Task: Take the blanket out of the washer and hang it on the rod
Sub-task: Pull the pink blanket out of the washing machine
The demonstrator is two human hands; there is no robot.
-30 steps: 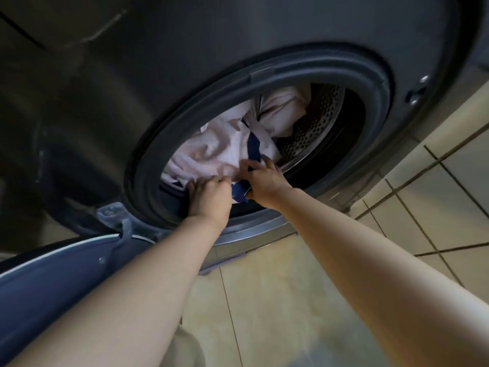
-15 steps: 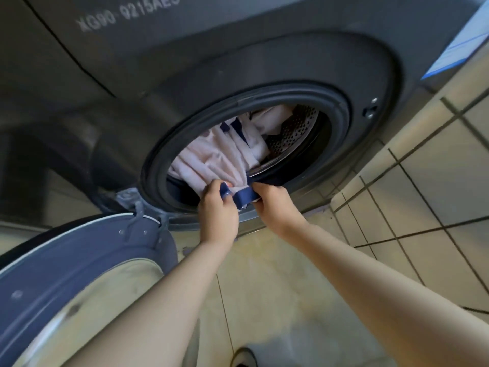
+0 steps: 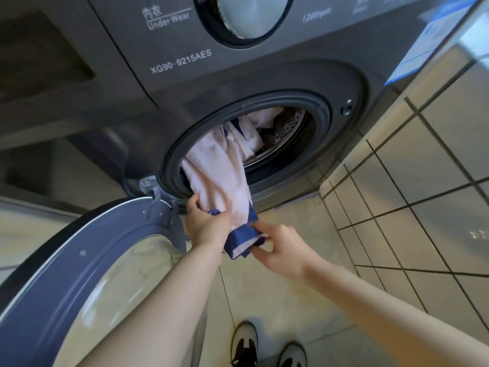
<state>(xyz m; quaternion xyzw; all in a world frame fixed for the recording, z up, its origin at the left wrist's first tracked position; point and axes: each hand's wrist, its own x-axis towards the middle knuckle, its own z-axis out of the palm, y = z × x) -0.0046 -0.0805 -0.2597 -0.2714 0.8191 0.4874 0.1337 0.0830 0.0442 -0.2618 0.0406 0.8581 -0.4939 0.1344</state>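
Washer (image 3: pixel 264 70): dark grey front-loader, filling the view from 9 round to 2 o'clock. Panel text reads "XG90-9215AES" and "Under Wear". A round window (image 3: pixel 246 14) sits at 12 o'clock, and a blue-and-white sticker (image 3: pixel 423 49) is on the corner at 2 o'clock.

Door (image 3: pixel 66 274): swung fully open toward 8 o'clock, with a blue-grey frame and a glass bowl. It is hinged at the lower left of the opening.

Blanket (image 3: pixel 219 170): pale pink with a navy border. It is part way out. One length trails over the grey gasket (image 3: pixel 325 123) at the opening's 7 o'clock edge, and the rest is bunched inside the perforated steel drum (image 3: pixel 285 128).

My left hand (image 3: pixel 206 226): just below the opening, fingers clenched round the gathered pink cloth.

My right hand (image 3: pixel 280 250): just beside the left, toward 4 o'clock. Thumb and fingers pinch the navy-bordered end, which hangs between the two hands.

Floor (image 3: pixel 277 300): glossy beige tiles with thin grout lines, and the door reflects in them.

Wall (image 3: pixel 423 194): light square tiles with dark grout, from 2 to 4 o'clock, meeting the floor beside the washer's right side.

My shoes (image 3: pixel 244 343): white and black, on the floor at 6 o'clock.
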